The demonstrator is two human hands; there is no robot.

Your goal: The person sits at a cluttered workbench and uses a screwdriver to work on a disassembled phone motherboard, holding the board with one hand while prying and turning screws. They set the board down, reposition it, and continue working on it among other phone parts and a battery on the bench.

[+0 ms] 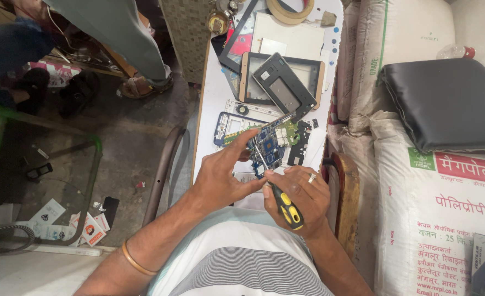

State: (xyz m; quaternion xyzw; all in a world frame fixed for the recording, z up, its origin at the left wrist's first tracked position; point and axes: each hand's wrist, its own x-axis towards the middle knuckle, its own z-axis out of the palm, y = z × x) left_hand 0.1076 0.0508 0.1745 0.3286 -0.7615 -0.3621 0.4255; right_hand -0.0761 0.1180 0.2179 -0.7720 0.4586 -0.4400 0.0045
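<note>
Down at the near end of the narrow white table, the left hand steadies a blue circuit board, its thumb and forefinger spread along the board's near edge. Beside it, the right hand is closed around a yellow-and-black screwdriver, tip touching the board. Beyond the board lies a black phone frame, tilted.
</note>
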